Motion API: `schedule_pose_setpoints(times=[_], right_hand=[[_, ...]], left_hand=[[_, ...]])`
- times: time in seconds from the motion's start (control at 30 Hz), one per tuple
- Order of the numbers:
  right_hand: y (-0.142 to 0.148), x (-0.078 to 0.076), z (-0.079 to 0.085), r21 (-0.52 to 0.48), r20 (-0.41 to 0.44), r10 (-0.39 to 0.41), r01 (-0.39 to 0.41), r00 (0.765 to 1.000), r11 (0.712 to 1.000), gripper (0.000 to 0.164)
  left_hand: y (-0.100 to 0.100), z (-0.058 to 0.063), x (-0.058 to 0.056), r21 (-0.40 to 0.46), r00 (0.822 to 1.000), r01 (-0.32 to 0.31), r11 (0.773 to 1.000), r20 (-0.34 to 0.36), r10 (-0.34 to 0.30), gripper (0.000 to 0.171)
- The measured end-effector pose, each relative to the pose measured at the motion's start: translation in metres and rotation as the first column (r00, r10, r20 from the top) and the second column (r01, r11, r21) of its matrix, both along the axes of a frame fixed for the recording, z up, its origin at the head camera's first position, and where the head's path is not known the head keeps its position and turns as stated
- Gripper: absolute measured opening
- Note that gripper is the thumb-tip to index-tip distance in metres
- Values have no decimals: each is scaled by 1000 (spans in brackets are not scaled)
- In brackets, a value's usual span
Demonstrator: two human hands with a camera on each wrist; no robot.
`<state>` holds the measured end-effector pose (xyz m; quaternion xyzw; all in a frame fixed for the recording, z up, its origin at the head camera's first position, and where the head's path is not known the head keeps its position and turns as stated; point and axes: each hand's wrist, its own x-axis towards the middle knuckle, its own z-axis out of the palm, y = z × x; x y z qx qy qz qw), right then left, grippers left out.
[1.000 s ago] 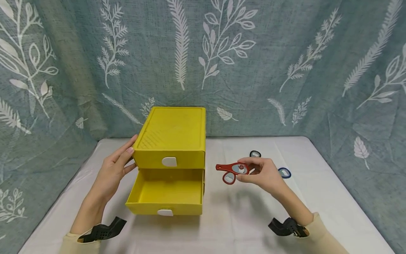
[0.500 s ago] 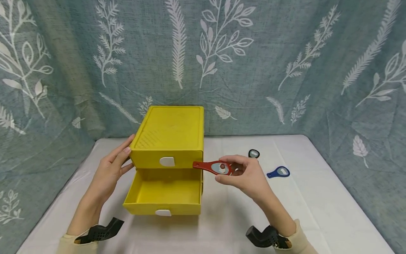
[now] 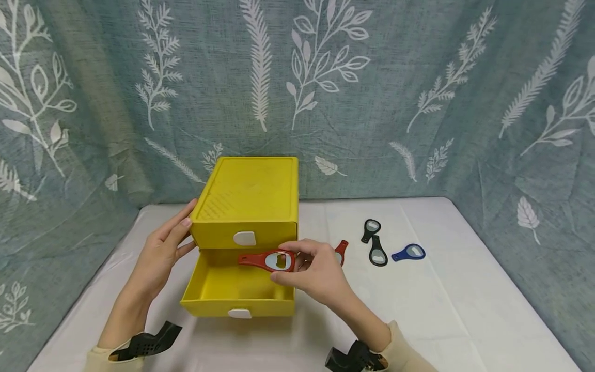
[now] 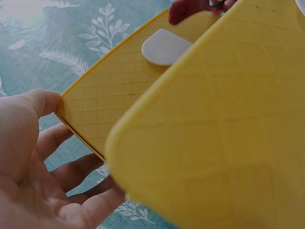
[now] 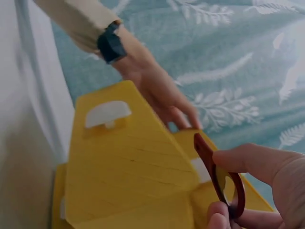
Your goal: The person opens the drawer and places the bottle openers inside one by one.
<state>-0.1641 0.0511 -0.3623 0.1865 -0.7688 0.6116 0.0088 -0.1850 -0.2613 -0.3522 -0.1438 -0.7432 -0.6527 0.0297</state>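
Observation:
A red bottle opener (image 3: pixel 279 260) with a metal insert is pinched between thumb and fingers of my right hand (image 3: pixel 316 274), over the pulled-out lower drawer (image 3: pixel 237 308) of a yellow drawer cabinet (image 3: pixel 246 191). In the right wrist view the red bottle opener (image 5: pixel 217 176) hangs tilted in front of the cabinet. My left hand (image 3: pixel 155 258) touches the cabinet's left side near the front corner. The left wrist view shows the left thumb (image 4: pixel 45 101) at that corner and the other fingers along the side. The upper drawer is closed.
To the right on the white tabletop (image 3: pixel 418 310) lie two black bottle openers (image 3: pixel 378 257) and a blue one (image 3: pixel 413 251). Another red bottle opener (image 3: pixel 342 248) is partly hidden behind my right hand. A patterned curtain (image 3: pixel 334 129) hangs behind the table.
My right hand has moved left with the red bottle opener, from right of the cabinet to over the open drawer. The left hand stays on the cabinet's side.

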Motion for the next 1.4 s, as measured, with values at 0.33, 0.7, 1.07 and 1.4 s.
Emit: schedule_pose_setpoints(times=[0.33, 0.7, 1.07, 1.4], right_hand=[[-13, -2, -6, -33, -1, -2, 2, 1000, 999, 38], [-26, 0, -4, -12, -49, 3, -4, 999, 1000, 37], [-39, 2, -3, -19, -38, 63, -63, 997, 998, 38], [-45, 3, -2, 67, -26, 64, -62, 998, 996, 48]], left_hand=[[0, 0, 0, 13, 1000, 9, 1000, -8, -9, 51], [-2, 3, 1, -6, 1000, -12, 1000, -7, 12, 51], [0, 2, 0, -15, 1000, -15, 1000, -5, 15, 52], [-1, 1, 0, -32, 1000, -28, 999, -6, 28, 54]])
